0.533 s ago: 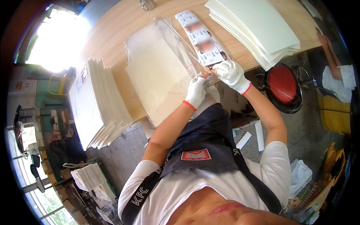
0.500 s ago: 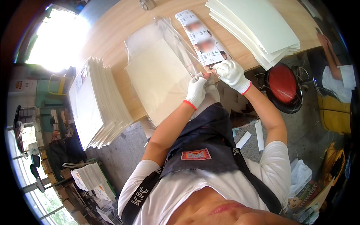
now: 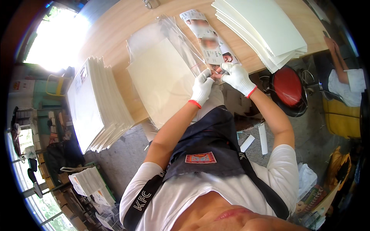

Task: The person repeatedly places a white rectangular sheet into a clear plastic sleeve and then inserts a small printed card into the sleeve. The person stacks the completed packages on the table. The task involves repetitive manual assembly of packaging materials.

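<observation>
My left hand (image 3: 202, 86) and my right hand (image 3: 236, 79), both in white gloves with red cuffs and bare fingertips, meet at the table's near edge. Their fingers are pinched close together at the near end of a strip of printed labels (image 3: 211, 54). My right fingers grip that end; what the left fingertips hold is too small to make out. The strip runs away from me, slightly curled. Left of it lies a cream sheet (image 3: 158, 77) with clear plastic film (image 3: 154, 32) around and beyond it.
A tall stack of sheets in clear sleeves (image 3: 86, 111) stands at the table's left edge. Pale green-white boards (image 3: 266, 27) are stacked at the right. Beyond that edge are a red-seated stool (image 3: 287, 86) and another person's arm (image 3: 339, 57). Paper scraps (image 3: 263, 138) litter the floor.
My right hand has drawn slightly closer to the left, and its fingers have shifted on the strip's near end. The strip has bent a little. The whole view has shifted slightly.
</observation>
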`<state>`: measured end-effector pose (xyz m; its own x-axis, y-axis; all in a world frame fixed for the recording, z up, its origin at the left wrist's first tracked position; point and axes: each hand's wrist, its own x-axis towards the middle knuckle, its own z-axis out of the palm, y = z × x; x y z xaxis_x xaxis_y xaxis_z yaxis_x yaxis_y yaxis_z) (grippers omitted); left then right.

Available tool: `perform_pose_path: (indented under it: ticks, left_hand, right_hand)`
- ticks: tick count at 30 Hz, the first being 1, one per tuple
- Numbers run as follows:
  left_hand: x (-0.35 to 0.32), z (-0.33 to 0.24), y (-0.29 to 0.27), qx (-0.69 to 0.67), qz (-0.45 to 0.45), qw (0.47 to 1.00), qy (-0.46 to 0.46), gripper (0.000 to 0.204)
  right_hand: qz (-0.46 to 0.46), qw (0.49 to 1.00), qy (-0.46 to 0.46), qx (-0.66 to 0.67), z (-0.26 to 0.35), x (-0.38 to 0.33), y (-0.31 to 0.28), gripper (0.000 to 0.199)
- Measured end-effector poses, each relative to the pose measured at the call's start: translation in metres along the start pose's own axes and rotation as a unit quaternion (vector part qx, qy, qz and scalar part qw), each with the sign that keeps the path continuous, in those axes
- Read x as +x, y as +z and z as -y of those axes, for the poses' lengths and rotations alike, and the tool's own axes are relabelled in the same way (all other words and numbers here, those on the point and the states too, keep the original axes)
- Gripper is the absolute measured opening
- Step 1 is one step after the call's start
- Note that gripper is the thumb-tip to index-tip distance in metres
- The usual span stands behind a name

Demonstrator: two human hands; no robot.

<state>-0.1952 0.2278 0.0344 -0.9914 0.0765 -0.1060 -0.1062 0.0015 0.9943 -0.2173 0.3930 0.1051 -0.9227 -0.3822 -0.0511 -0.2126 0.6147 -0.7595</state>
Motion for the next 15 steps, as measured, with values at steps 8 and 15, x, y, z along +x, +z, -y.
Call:
perform_pose_path:
  ticks: [8,15]
  left_hand:
    - [-0.002,-0.025,0.002,-0.221,0.007,0.965,-0.144,0.007]
    - [0.003,-0.013,-0.018,-0.237,0.002,0.959,-0.157,0.008]
  right_hand:
    - [0.013,0.998,0.013,0.064,-0.029,0.049,-0.012,0.018]
    - [0.091,0.985,0.077,-0.126,-0.002,0.164,-0.114,0.023]
